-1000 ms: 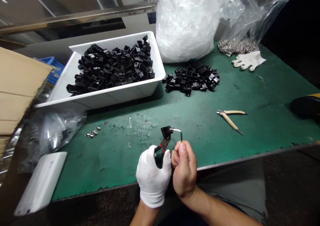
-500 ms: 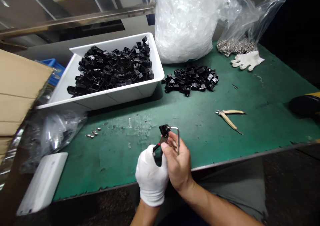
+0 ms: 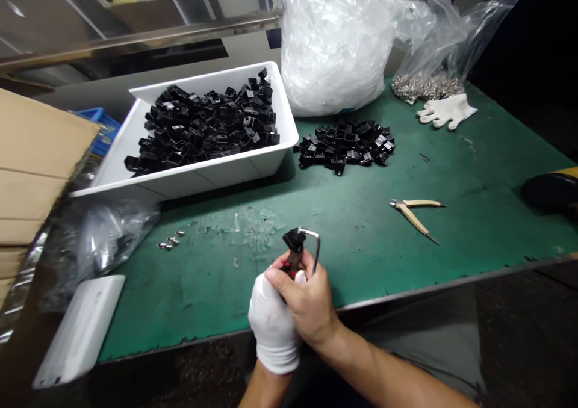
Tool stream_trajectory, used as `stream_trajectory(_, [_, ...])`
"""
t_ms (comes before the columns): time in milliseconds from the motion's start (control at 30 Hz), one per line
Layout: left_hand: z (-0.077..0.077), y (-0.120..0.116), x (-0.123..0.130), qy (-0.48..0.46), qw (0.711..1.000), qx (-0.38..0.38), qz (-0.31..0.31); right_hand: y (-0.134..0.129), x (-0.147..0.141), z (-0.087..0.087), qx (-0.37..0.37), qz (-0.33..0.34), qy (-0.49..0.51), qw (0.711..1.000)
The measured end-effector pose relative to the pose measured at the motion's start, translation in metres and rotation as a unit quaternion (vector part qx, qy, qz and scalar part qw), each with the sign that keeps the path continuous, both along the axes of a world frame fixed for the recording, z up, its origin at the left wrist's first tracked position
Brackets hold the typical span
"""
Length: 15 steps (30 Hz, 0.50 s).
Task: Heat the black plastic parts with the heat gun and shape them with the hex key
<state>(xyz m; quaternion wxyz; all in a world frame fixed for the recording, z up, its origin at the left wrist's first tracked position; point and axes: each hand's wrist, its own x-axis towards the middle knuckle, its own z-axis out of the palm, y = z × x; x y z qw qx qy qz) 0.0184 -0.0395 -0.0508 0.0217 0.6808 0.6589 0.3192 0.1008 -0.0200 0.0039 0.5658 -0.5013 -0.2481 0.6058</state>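
Head view.

Hands: together, the bare right hand (image 3: 307,306) lying over the white-gloved left hand (image 3: 273,327).

Held: the left hand closes on red-handled pliers (image 3: 291,268), partly hidden by the fingers. The right hand grips the lower end of a bent metal rod (image 3: 317,245). The rod's upper end enters a black square plastic fitting (image 3: 293,241), which sits at the pliers' tip, just above both hands.

On the green bench mat (image 3: 203,293): tan-handled pliers (image 3: 413,214), a loose heap of black fittings (image 3: 345,146), a white work glove (image 3: 447,112), and small metal pieces (image 3: 169,242).

Behind: a white tub (image 3: 180,182) full of black fittings (image 3: 208,125), and a clear plastic sack (image 3: 336,47).
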Motion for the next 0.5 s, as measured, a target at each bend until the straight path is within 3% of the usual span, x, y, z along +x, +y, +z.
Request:
stream_trajectory(133, [0.003,0.002,0.000,0.114,0.992,0.052,0.002,0.004,-0.002,-0.001,0.005,-0.002,-0.049,0.999])
stream_trajectory(500, [0.010,0.001,0.004,0.054,0.998,0.038,0.022,-0.005,0.010,-0.006,0.049,0.049,-0.099,0.993])
